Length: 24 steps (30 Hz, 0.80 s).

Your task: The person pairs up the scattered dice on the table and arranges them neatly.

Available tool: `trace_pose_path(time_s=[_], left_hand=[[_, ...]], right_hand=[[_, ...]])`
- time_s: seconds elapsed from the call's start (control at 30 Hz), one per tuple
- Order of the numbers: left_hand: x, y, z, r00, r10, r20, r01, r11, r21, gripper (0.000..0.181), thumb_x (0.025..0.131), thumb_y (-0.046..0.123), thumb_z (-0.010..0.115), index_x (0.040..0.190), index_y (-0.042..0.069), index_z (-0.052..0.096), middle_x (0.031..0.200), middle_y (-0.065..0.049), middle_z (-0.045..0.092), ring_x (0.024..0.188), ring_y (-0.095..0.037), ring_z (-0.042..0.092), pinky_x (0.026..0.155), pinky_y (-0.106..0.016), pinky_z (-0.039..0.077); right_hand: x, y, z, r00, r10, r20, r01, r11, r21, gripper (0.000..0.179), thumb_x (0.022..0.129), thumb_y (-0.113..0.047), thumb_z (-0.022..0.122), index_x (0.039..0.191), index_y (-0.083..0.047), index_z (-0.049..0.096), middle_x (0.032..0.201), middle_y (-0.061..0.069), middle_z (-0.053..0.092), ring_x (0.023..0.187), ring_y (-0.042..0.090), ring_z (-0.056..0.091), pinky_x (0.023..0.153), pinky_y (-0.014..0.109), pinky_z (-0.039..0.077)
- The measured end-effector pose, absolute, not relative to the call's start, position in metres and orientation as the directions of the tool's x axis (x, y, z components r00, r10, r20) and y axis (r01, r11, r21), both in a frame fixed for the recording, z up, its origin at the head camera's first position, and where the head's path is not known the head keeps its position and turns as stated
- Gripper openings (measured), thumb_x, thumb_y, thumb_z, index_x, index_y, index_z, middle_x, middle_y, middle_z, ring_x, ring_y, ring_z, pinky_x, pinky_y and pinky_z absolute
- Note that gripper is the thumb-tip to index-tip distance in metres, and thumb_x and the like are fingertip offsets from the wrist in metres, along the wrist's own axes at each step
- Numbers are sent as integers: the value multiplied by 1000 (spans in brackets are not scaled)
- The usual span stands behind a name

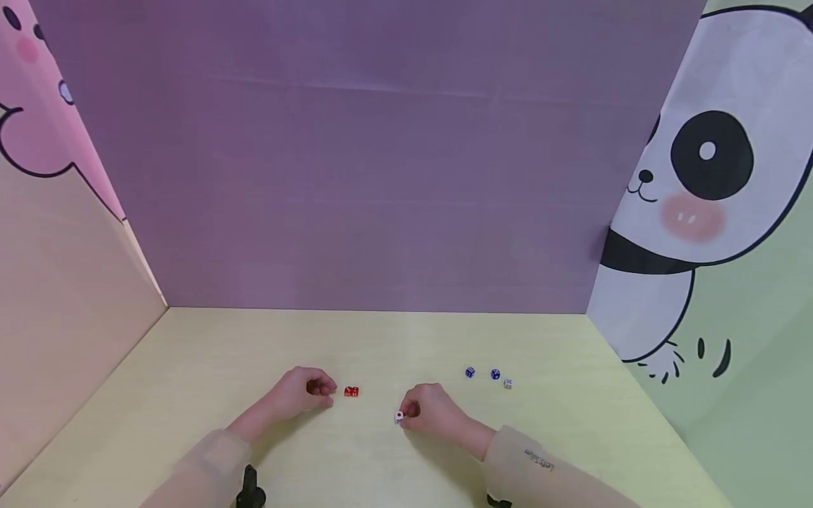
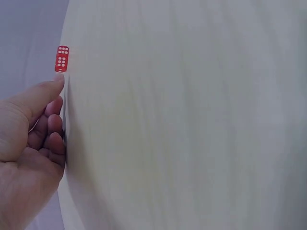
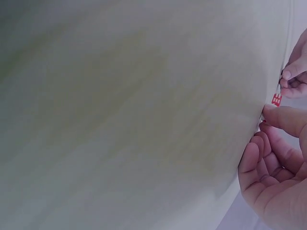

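Observation:
Two red dice (image 1: 351, 391) stand side by side on the tabletop, white pips showing. My left hand (image 1: 305, 390) is just to their left, fingers loosely bent with nothing between them. In the left wrist view, the thumb tip (image 2: 59, 79) points at the near end of the red dice (image 2: 61, 59). My right hand (image 1: 435, 410) pinches a white die (image 1: 399, 417) with a red pip between thumb and finger, low over the table to the right of the red pair. In the right wrist view, the fingers (image 3: 288, 120) mostly hide this die.
Two blue dice (image 1: 470, 372) and another white die (image 1: 507, 384) lie on the pale wooden table (image 1: 305, 339), beyond and right of my right hand. A purple wall (image 1: 356, 176) closes the back; a panda-printed panel (image 1: 705, 303) borders the right and a pinkish one (image 1: 70, 296) the left.

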State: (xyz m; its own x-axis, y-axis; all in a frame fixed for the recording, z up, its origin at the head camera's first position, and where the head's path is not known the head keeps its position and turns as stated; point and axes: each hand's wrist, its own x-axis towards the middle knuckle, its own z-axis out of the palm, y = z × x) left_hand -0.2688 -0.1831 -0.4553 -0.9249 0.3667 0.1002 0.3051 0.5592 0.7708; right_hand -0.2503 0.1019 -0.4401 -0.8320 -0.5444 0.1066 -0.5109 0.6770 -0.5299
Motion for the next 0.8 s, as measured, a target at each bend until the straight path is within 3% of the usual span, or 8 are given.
trace_pose_path(time_s=[0.3, 0.8], left_hand=[[-253, -183, -452, -908, 417, 50, 289, 533, 795, 24, 77, 12, 77, 96, 4, 67, 82, -2, 60, 77, -16, 52, 65, -20, 44], [-251, -176, -454, -915, 396, 84, 306, 542, 783, 20, 76, 13, 78, 93, 5, 69, 81, 1, 62, 75, -14, 53, 66, -20, 44]], right_hand=[[-253, 81, -446, -835, -541, 102, -513, 698, -499, 11, 75, -10, 78, 76, -10, 67, 67, -10, 54, 63, 1, 45, 61, 16, 41], [-259, 44, -447, -841, -532, 99, -510, 720, -470, 11, 77, -12, 78, 75, -11, 67, 66, -10, 58, 61, 0, 46, 61, 15, 42]])
